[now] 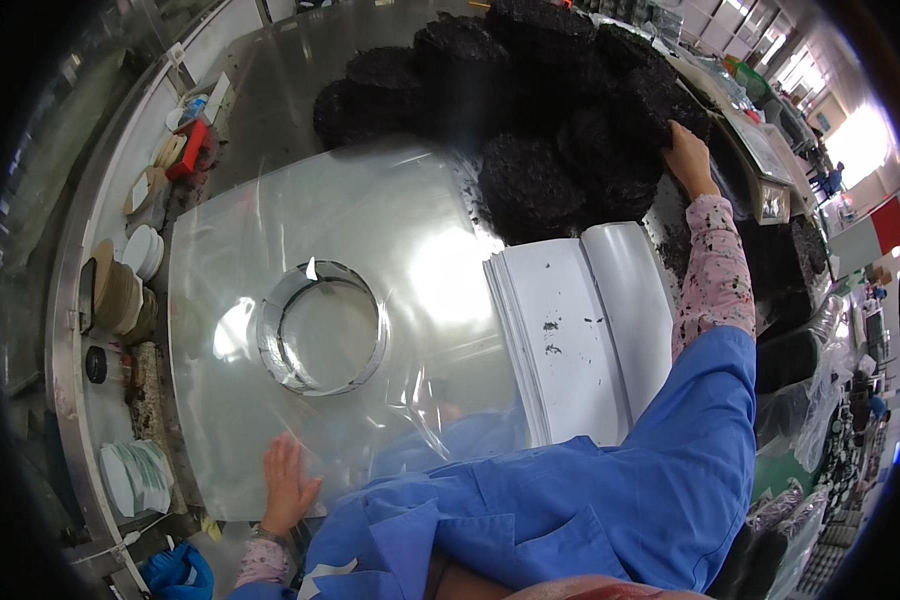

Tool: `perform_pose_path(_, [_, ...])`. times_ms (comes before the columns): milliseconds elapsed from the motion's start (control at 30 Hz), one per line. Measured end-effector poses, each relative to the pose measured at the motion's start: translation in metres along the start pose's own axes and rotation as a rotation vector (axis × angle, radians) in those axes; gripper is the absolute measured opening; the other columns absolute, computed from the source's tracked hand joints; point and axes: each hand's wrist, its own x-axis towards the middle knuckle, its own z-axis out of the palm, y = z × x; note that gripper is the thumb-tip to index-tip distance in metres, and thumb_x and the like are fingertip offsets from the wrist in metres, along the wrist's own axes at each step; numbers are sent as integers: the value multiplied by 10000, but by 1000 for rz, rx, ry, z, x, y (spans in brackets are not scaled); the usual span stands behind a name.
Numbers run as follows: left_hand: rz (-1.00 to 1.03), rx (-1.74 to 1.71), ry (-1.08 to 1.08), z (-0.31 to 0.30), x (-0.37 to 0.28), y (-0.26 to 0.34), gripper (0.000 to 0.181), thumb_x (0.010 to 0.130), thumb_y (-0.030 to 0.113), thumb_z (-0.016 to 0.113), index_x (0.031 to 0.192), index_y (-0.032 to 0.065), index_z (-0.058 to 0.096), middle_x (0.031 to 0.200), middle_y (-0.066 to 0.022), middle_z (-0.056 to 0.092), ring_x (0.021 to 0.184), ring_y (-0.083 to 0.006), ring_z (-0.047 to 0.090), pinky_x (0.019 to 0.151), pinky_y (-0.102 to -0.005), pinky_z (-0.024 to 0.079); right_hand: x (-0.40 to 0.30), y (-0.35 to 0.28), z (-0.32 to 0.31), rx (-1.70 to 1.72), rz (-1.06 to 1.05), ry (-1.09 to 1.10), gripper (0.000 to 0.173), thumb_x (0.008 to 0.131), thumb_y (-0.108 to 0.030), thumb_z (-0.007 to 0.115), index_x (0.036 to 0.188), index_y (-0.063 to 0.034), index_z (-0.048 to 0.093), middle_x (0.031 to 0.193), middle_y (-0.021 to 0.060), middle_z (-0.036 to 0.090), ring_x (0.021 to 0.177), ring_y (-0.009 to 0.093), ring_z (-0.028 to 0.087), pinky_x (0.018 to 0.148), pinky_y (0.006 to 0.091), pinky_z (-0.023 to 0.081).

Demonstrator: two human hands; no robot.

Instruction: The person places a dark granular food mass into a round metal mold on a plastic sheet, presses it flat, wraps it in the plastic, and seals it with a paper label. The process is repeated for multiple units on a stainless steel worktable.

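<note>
My left hand [288, 480] lies spread flat on the near edge of a clear plastic sheet [217, 420] and holds nothing. My right hand [690, 159] reaches to the far right, its fingers at the edge of a big heap of dark, flaky round cakes [529, 184]; the fingertips are hidden against the dark material, so a grasp cannot be told. A ring-shaped band, clear or shiny [270, 322], stands on the sheet, with a small white tab on its rim. To its right lies a stack of white paper sheets [562, 337], its right side curled over, with dark flakes on top.
Along the left edge are a red box [187, 150], stacks of round discs [112, 289], white discs [144, 253], a dark-lidded jar [97, 364] and a pile of white-green pieces [136, 478]. A blue cloth or bag [178, 571] sits lower left. Plastic-wrapped bundles [787, 517] lie at right.
</note>
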Motion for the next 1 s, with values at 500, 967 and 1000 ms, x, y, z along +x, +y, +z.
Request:
perform_pose_path(500, [-252,231,701,-77,-23,-77,646,1046,309,629,1573,-8,430,1649,-228,405,1532,-416,371,1256,-538,296,-241,-133,-144,294,-310,397,766,774,91,781,1496,-30,555,1461,197,638,1328,362,640,1111,416,530])
perform_pose_path(967, [-792,509,560,-175,-172,-270,542,1108,357,556,1481,-37,567,1467,-242,624,1308,-401,629,1091,-469,501,-382,-235,-93,624,-138,-390,790,987,-235,730,1653,-79,335,1563,229,466,1371,455,514,1157,514,424])
perform_pose_path(1000, [-830,238,614,-178,-166,-248,497,1115,349,544,1424,-31,625,1389,-237,680,1265,-383,659,1060,-448,516,-378,-234,-97,721,-77,-409,753,1015,-231,692,1671,-151,331,1574,216,463,1360,451,526,1144,506,443])
